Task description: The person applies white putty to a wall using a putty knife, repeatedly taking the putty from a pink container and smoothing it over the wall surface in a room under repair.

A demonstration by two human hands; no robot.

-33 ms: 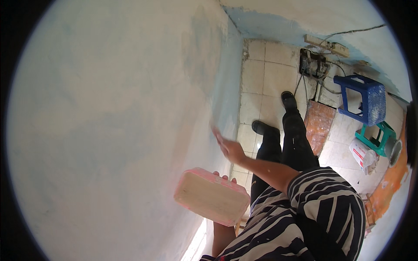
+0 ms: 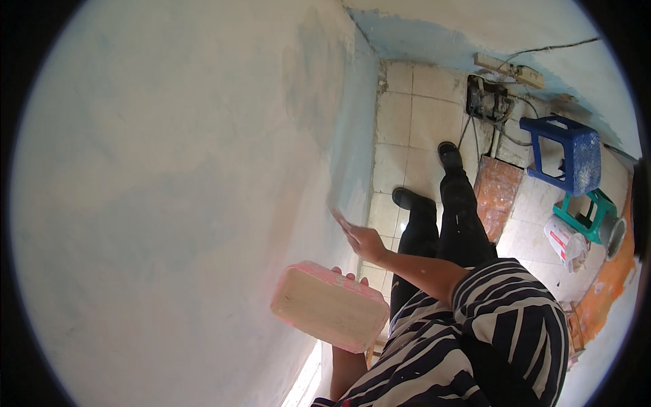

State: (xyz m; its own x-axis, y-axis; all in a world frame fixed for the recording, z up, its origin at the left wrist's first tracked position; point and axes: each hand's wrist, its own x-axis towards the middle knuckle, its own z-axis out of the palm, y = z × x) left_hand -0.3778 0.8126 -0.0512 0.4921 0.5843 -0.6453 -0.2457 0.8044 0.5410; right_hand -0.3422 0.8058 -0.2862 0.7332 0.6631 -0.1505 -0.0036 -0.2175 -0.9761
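Note:
My left hand (image 2: 349, 275) holds a pink rectangular plastic tub (image 2: 308, 265) near the wall, its fingertips curled over the far edge. Cream-coloured material covers the broad face of the tub that I see. Beyond it, my right hand (image 2: 366, 243) is closed on a thin flat-bladed scraper (image 2: 337, 216), partly hidden by the fingers. The blade is at the wall (image 2: 203, 169), which is pale blue with patchy cream coating; whether it touches cannot be told.
A blue plastic stool (image 2: 584, 159), a green stool (image 2: 600, 216) with a grey round container (image 2: 614, 237), and a white bag (image 2: 564, 243) stand at the right. Cables run from a dark floor opening (image 2: 485, 98). A reddish board (image 2: 497, 197) lies beside my legs.
My right hand has shifted slightly toward me with the scraper, and its motion blur is gone. The tub and my left hand stay in place.

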